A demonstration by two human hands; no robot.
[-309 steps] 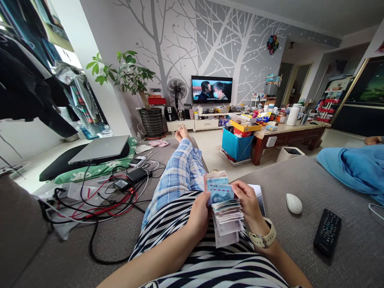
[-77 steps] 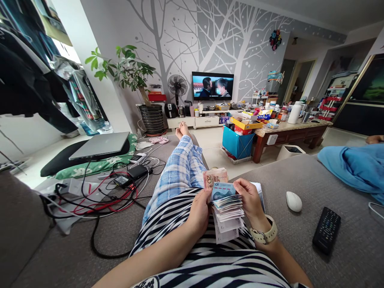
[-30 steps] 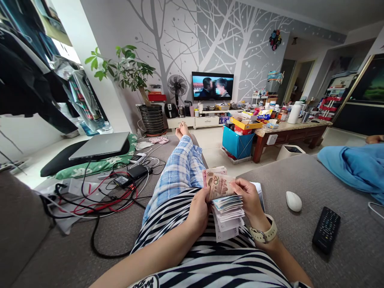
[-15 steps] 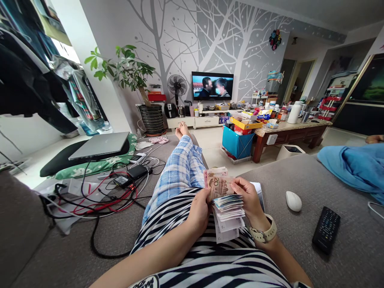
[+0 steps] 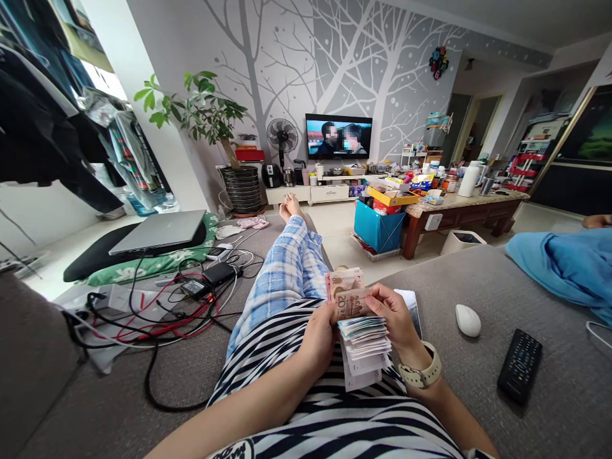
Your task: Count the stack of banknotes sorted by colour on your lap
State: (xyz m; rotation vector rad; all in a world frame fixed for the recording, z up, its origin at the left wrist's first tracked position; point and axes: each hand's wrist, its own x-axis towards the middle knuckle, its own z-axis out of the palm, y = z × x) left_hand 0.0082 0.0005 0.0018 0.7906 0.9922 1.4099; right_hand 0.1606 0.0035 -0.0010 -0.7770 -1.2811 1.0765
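A stack of banknotes (image 5: 366, 344) hangs fanned out over the striped shirt, its lower notes folded down toward me. My left hand (image 5: 318, 331) grips the stack at its left edge, thumb on top. My right hand (image 5: 394, 312) pinches the upper right corner of a brown 20 note (image 5: 351, 305), which is bent downward. Behind it stand more upright notes (image 5: 347, 278), pinkish and brown. A pale watch is on my right wrist. The fingers of my left hand beneath the notes are hidden.
On the sofa (image 5: 459, 382) lie a white mouse (image 5: 467, 320), a black remote (image 5: 520, 366) and a blue cloth (image 5: 564, 261) at right. Tangled cables (image 5: 157, 325) and a laptop (image 5: 160, 231) are at left. My legs stretch ahead.
The brown 20 note has been bent down toward me, showing more of the upright notes behind it. My right hand still pinches its corner, and my left hand has barely moved.
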